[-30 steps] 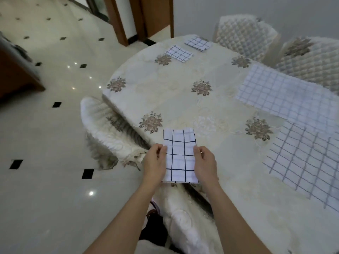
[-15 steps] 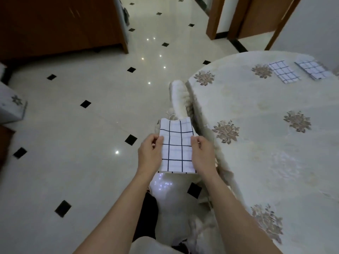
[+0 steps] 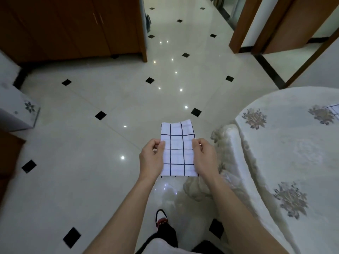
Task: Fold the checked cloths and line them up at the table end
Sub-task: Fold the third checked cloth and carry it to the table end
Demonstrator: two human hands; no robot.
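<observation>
A folded white cloth with dark checks (image 3: 177, 149) hangs in the air over the floor, left of the table. My left hand (image 3: 151, 159) pinches its left edge and my right hand (image 3: 204, 156) pinches its right edge. The table (image 3: 293, 149), under a cream cloth with flower motifs, lies to the right. A corner of another checked cloth (image 3: 334, 109) shows at the frame's right edge on the table.
A padded cream chair (image 3: 227, 158) stands against the table's left side, just right of my hands. Glossy tiled floor (image 3: 110, 99) with black diamonds stretches ahead. A brown cabinet (image 3: 73, 26) stands at the far left, door frames (image 3: 244, 24) at the far right. My foot (image 3: 162, 219) is below.
The view has swung left, away from the table and toward the floor. Both hands keep the same hold on the folded cloth, which has left the table edge.
</observation>
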